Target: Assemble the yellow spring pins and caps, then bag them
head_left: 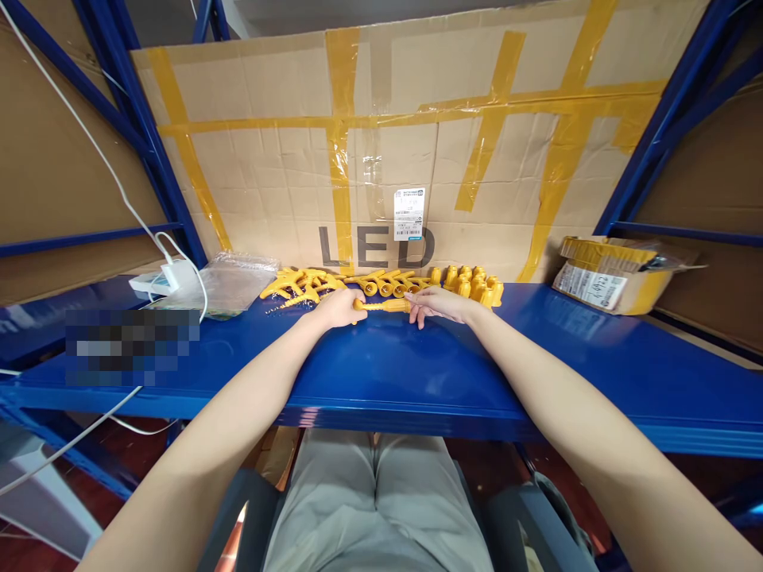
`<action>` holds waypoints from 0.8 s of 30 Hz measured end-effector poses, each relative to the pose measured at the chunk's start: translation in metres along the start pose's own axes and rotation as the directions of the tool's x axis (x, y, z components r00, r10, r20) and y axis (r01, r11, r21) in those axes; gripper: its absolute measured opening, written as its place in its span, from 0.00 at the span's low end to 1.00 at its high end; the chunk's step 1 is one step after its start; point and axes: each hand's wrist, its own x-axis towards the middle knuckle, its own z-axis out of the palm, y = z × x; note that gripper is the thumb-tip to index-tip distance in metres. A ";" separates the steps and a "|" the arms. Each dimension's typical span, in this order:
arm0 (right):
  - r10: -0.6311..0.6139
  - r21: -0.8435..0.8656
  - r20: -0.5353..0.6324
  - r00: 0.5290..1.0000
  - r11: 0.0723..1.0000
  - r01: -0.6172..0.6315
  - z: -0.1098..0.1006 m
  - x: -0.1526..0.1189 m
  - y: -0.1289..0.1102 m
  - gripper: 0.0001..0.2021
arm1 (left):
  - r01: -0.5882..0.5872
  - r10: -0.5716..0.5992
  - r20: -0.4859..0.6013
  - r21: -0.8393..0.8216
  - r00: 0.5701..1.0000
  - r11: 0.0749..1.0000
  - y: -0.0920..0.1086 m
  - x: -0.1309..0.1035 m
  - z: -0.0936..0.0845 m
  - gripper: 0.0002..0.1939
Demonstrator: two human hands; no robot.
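Glossy blue metal shelf [417,381] framed by blue steel uprights [668,119]. Behind, a flattened cardboard sheet [268,167] crossed with yellow tape, printed "LED". White cable [89,135] trailing down at left. Dark reddish floor [143,445] below.

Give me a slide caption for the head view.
Both hands, left hand and right hand, grip one yellow plastic part on a blue shelf.

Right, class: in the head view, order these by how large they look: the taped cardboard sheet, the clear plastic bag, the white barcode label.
1. Taped cardboard sheet, largest.
2. Clear plastic bag.
3. White barcode label, smallest.
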 end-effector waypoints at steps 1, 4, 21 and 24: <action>0.031 -0.010 -0.017 0.999 0.999 -0.031 0.002 0.000 -0.001 0.24 | 0.001 -0.001 0.000 -0.004 1.000 1.000 0.000 0.000 0.000 0.11; 0.085 -0.048 -0.057 0.995 0.995 -0.088 0.006 -0.001 -0.006 0.28 | 0.008 -0.008 -0.004 -0.016 1.000 1.000 0.002 -0.001 -0.001 0.11; 0.073 -0.124 -0.060 0.996 0.989 -0.080 0.006 0.004 -0.003 0.31 | -0.007 0.008 0.019 -0.055 1.000 0.998 0.001 -0.001 -0.003 0.15; 0.069 -0.127 -0.060 0.996 0.989 -0.076 0.007 0.002 -0.004 0.32 | -0.002 0.003 0.014 -0.052 1.000 0.999 0.000 -0.001 -0.003 0.18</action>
